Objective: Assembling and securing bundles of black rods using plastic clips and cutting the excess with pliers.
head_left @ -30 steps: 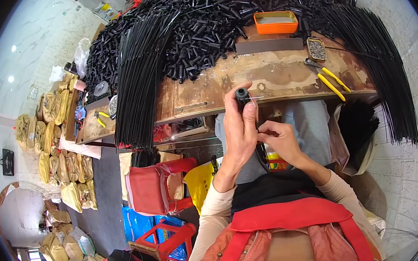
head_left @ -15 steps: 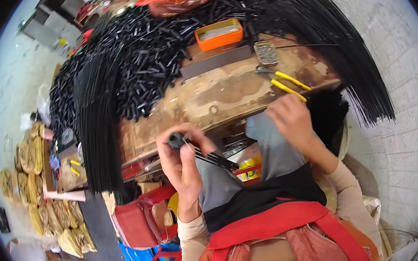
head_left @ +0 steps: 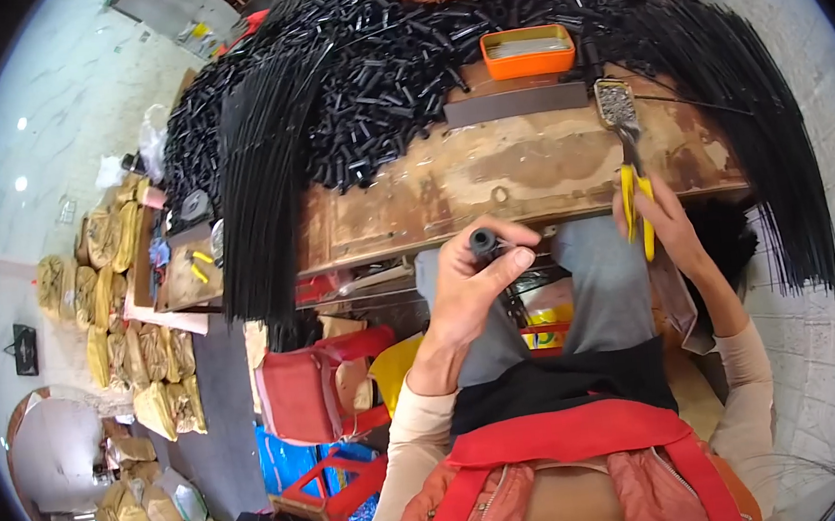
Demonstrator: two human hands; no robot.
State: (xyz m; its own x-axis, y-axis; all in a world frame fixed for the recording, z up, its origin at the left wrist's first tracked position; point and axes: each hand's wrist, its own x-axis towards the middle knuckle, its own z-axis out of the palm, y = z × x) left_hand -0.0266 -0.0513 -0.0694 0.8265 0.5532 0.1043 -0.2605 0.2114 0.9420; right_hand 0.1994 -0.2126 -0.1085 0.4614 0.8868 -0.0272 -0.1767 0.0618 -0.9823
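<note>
Above my lap, my left hand (head_left: 466,291) is closed around a black tube (head_left: 483,241) with a round hollow end facing up. Narrow black parts hang from it below the fingers, partly hidden by the hand. A thin, light wire-like piece shows faintly by the thumb. To the right, at the table's front edge, my right hand (head_left: 671,226) grips yellow-handled pliers (head_left: 630,200). Their jaws point away from me, towards a small tin (head_left: 615,101) of tiny metal pieces. The two hands are apart.
Across the wooden table (head_left: 412,206) lies a big heap of short black tubes (head_left: 371,94). Bundles of thin black rods overhang it at left (head_left: 255,191) and right (head_left: 777,135). An orange box (head_left: 529,64) of thin metal pieces stands behind a grey bar (head_left: 515,103).
My right hand has taken hold of the pliers that lay on the table, turning them to point away. The view has shifted; my left hand still holds the black tube, now more upright.
</note>
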